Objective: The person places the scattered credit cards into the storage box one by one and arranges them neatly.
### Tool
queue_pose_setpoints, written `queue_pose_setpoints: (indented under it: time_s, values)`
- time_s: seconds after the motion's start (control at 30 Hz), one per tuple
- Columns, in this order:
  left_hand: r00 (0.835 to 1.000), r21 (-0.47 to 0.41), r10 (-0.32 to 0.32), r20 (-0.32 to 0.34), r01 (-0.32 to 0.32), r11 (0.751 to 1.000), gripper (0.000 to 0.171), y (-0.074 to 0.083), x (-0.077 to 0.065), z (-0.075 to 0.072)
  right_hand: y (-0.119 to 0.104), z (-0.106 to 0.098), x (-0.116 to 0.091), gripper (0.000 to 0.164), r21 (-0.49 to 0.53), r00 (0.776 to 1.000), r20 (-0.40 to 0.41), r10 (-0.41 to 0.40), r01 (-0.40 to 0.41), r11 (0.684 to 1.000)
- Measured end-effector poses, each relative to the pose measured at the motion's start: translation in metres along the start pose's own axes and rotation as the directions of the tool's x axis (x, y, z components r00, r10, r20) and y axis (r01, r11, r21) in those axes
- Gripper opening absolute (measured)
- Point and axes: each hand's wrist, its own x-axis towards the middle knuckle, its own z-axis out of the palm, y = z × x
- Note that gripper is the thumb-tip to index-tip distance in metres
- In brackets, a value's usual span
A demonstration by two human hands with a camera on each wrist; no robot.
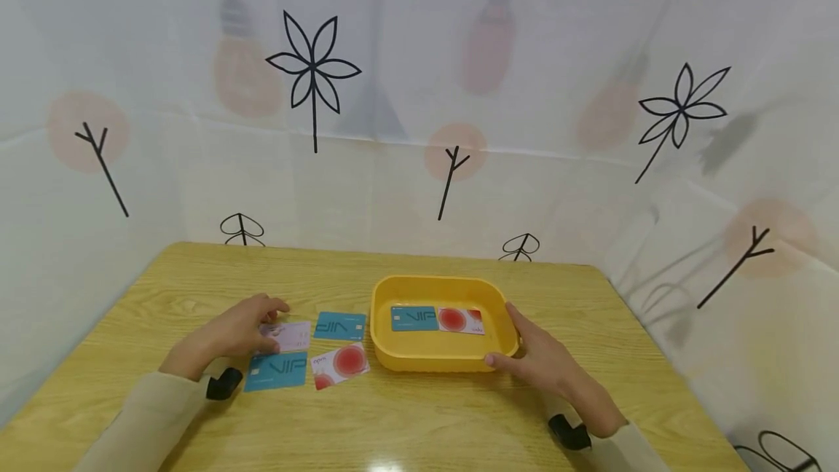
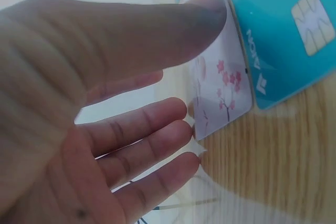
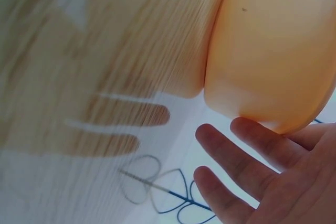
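Note:
My left hand (image 1: 229,330) is over a pale pink flowered card (image 1: 291,335) lying flat on the table. The thumb touches its face, and in the left wrist view the other fingers reach toward its edge. Right beside it lies a blue VIP card (image 1: 277,371) with a chip. A second blue VIP card (image 1: 340,325) and a white card with red circles (image 1: 340,365) are to the right. My right hand (image 1: 547,359) touches the right end of a yellow plastic box (image 1: 429,363), fingers fairly straight, thumb near its front rim.
Inside the box, a blue VIP card (image 1: 413,318) and a red-circled card (image 1: 461,320) lie side by side. A wooden table (image 1: 419,421) bears everything. Behind and around it hangs a white cloth (image 1: 393,188) printed with plants and lamps.

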Motion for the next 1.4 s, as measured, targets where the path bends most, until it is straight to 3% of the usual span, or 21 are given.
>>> queue_pose_setpoints:
  time_s: [0.5,1.0,1.23,1.4]
  values:
    - [1.0,0.044,0.02,-0.016,-0.019,0.999,0.054,0.0006,0.0008,0.0023,-0.001,-0.0004,0.0009,0.104,0.01,1.0,0.011,0.011,-0.011,1.0]
    - [1.0,0.076,-0.021,-0.004,0.021,0.997,0.054,-0.0026,-0.0008,-0.001,-0.0004,0.0013,0.0008,0.105,0.01,1.0,0.003,0.006,-0.006,1.0]
    - [1.0,0.095,-0.015,-0.016,0.016,0.995,0.038,-0.0048,0.0004,0.0006,-0.0001,0.0008,0.0006,0.105,0.0,1.0,-0.005,-0.003,0.003,1.0]
    - [1.0,0.097,-0.013,-0.011,0.014,0.995,0.036,-0.0046,0.0004,0.0016,0.0007,0.0015,0.0001,0.104,-0.008,1.0,-0.011,-0.006,0.006,1.0]
